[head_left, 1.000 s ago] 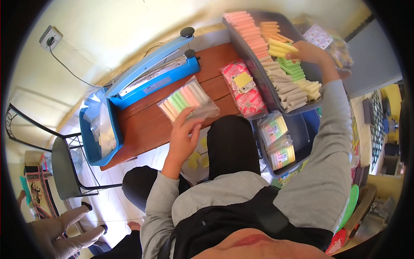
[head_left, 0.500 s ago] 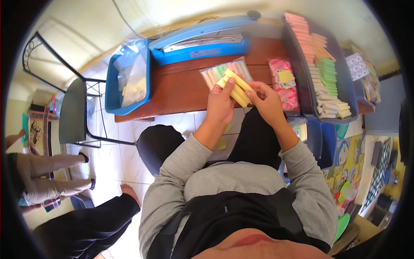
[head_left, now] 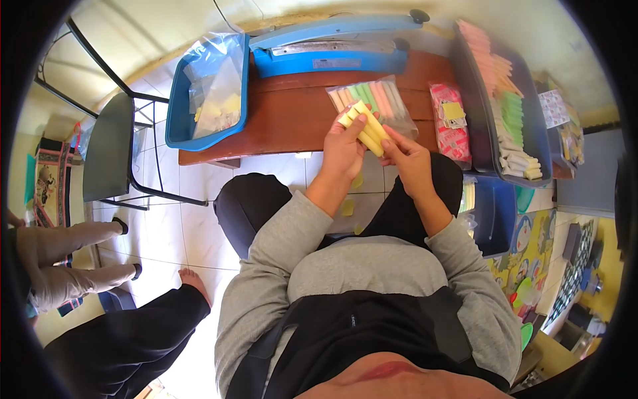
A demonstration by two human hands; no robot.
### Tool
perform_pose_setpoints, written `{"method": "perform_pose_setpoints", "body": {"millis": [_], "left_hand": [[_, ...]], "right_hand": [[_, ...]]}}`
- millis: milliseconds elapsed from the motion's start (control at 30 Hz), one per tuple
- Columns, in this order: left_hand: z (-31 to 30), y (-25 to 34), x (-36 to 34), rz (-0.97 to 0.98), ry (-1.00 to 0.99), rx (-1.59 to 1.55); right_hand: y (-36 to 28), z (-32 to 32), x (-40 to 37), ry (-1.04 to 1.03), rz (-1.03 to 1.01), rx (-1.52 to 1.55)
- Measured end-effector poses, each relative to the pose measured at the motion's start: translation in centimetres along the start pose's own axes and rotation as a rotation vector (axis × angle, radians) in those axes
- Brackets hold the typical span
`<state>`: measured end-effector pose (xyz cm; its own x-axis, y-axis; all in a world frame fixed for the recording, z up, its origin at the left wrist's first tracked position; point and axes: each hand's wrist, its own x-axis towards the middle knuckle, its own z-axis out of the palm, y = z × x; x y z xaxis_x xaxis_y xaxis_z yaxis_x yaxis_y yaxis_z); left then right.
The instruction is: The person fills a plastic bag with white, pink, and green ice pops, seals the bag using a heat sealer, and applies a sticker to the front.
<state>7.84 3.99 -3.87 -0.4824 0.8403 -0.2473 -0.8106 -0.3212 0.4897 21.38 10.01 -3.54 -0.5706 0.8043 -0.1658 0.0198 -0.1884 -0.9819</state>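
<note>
Far left: chair (head_left: 109, 146), dark seat, thin black frame, on pale floor tiles (head_left: 156, 233). Below it in view, a second person's legs (head_left: 80, 266) in tan trousers; nearer, a bare foot (head_left: 194, 286) below a wide black trouser leg.

Next, blue bin (head_left: 247, 123) at the table's left end, clear bags (head_left: 212, 100) heaped inside. Right of it, sealer (head_left: 325, 63), blue, along the back of the brown table (head_left: 286, 120), its long arm raised at a slant over the base.

Mid-view: left hand (head_left: 343, 147) gripping a small bunch of yellow sticks (head_left: 367, 126), thumb across them. Sticks tilted, upper ends toward the left, raised off the table near its front edge. Behind them on the table, a clear pouch (head_left: 382, 96) with a row of orange, green, pink and greyish sticks; yellow bunch overlaps its lower part in view.

Right hand (head_left: 407, 161) at the bunch's lower end, fingers and thumb closed on it.

Further right: pink packet (head_left: 452, 139), flat on the table, small yellow-topped cards (head_left: 454, 113) lying on it. Beside it, dark tray (head_left: 535, 86) with pink, orange, green and pale sticks in groups. Lower blue tub (head_left: 498, 216) below the tray in view.
</note>
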Motion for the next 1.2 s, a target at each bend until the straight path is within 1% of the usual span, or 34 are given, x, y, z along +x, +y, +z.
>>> {"method": "perform_pose_setpoints", "body": {"millis": [67, 100, 167, 200, 233, 333, 367, 467, 567, 600, 667, 767, 833, 867, 933, 1067, 1167, 1200], "left_hand": [[-0.4, 0.1, 0.2, -0.050, -0.049, 0.000], [-0.6, 0.4, 0.6, -0.072, -0.075, 0.001], [-1.0, 1.5, 1.2, 0.076, -0.031, 0.232], [-1.3, 2.3, 1.6, 0.152, -0.011, 0.346], [-3.1, 2.5, 2.4, 0.187, -0.038, 0.690], [-1.8, 1.9, 0.0, 0.450, -0.087, 1.902], [-1.8, 0.7, -0.6, 0.513, -0.045, 2.001], [-5.0, -1.8, 1.5, 0.561, -0.032, 2.124], [-5.0, -0.9, 2.0, 0.567, -0.082, 2.053], [-4.3, -0.7, 1.6, 0.640, -0.089, 2.046], [-2.8, -0.1, 0.4, 0.783, -0.105, 2.027], [-5.5, -1.3, 2.2, 0.829, -0.134, 2.118], [-4.1, -0.3, 1.6, 0.771, -0.127, 1.976], [-3.5, 0.1, 1.3, 0.743, -0.126, 1.905], [-3.4, 0.2, 1.1, 0.719, -0.089, 1.890], [-4.0, -0.5, 0.5, 0.662, -0.031, 1.831], [-4.5, -0.8, 0.5, 0.592, -0.108, 1.694], [-4.7, -0.8, 0.5, 0.584, -0.119, 1.698]], "right_hand": [[0.2, -0.8, 0.3, 0.012, -0.038, 0.010], [-0.3, -1.5, 0.4, 0.026, -0.025, -0.024], [-2.5, -3.6, 0.3, 0.054, 0.001, -0.091], [-3.5, -5.0, 0.3, 0.052, 0.004, -0.205], [-4.6, -6.6, 0.0, 0.044, 0.025, -0.339], [-6.2, -9.0, -0.7, 0.009, 0.134, -0.702], [-6.3, -9.2, -0.8, -0.004, 0.178, -0.815], [-4.8, -8.3, 0.1, 0.025, 0.155, -0.808], [-2.4, -7.1, 1.4, 0.006, 0.156, -0.714], [-1.7, -6.8, 1.6, -0.001, 0.152, -0.670], [-1.8, -6.0, 1.8, 0.038, 0.124, -0.797], [-1.0, -6.3, 2.2, 0.039, 0.049, -0.990], [-0.9, -6.8, 2.0, 0.034, -0.013, -1.060], [-0.9, -6.6, 2.1, 0.069, 0.022, -0.914], [-1.2, -5.9, 2.0, 0.132, 0.093, -0.619], [0.9, -4.4, 2.9, 0.103, 0.157, -0.257], [3.9, -1.8, 4.0, 0.089, 0.224, -0.035], [5.2, -0.5, 4.7, 0.094, 0.242, 0.038]]}}
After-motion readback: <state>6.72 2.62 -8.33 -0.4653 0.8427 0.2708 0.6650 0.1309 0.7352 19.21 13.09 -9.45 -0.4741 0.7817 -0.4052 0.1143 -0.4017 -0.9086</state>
